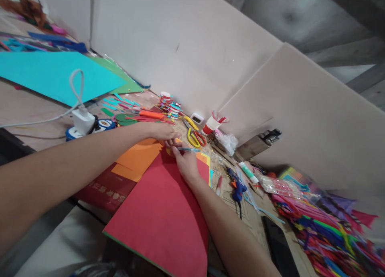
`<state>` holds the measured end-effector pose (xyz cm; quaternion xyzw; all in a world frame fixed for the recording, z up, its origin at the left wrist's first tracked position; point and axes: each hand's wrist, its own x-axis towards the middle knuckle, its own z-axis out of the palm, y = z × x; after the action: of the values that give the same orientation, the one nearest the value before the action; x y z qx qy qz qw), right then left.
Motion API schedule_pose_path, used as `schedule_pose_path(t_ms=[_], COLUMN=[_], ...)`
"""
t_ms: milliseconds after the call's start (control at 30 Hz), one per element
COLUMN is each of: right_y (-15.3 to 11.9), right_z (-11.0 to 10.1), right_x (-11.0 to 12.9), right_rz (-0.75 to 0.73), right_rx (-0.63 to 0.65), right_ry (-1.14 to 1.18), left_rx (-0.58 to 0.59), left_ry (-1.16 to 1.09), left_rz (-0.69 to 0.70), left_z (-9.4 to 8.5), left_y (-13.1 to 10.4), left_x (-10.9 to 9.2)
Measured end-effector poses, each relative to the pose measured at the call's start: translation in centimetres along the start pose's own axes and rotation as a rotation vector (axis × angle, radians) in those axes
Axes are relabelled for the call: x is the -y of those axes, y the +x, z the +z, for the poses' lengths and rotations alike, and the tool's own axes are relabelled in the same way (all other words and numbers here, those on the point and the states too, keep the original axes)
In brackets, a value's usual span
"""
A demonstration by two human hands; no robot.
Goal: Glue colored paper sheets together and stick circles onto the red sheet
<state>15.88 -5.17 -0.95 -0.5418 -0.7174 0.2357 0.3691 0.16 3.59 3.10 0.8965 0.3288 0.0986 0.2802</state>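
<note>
My right hand [185,161] is closed around a slim pen [189,149] with a pale blue barrel, which points to the right. Close against it is my left hand [163,131], its fingers bent down over the far end of a large red sheet of paper [162,212]. A small bit of yellow shows between the hands; whatever the left fingers pinch is hidden. Orange paper sheets [135,158] lie under the left forearm, partly beneath the red sheet.
Yellow-handled scissors [192,132], a paper cup [211,124], a blue glue gun [239,190] and a black phone [279,245] lie beyond and right. Colourful pipe cleaners [325,229] pile at right. A white charger [82,120] and turquoise card [60,74] are left.
</note>
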Motion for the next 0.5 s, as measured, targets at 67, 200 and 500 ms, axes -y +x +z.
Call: schedule_pose_path(t_ms=[67,200,500], right_y=[0.1,0.2,0.2], right_z=[0.0,0.1,0.2], right_x=[-0.1,-0.4,0.0], right_rz=[0.008,0.011,0.039], right_rx=[-0.008,-0.013,0.014], right_ry=[0.03,0.046,-0.026], left_rx=[0.057,-0.04,-0.062], left_ry=[-0.09,-0.019,-0.036], left_rz=[-0.025,0.035,-0.013], left_z=[0.1,0.7,1.6], left_y=[0.2,0.7,0.5], left_x=[0.2,1.2,2.1])
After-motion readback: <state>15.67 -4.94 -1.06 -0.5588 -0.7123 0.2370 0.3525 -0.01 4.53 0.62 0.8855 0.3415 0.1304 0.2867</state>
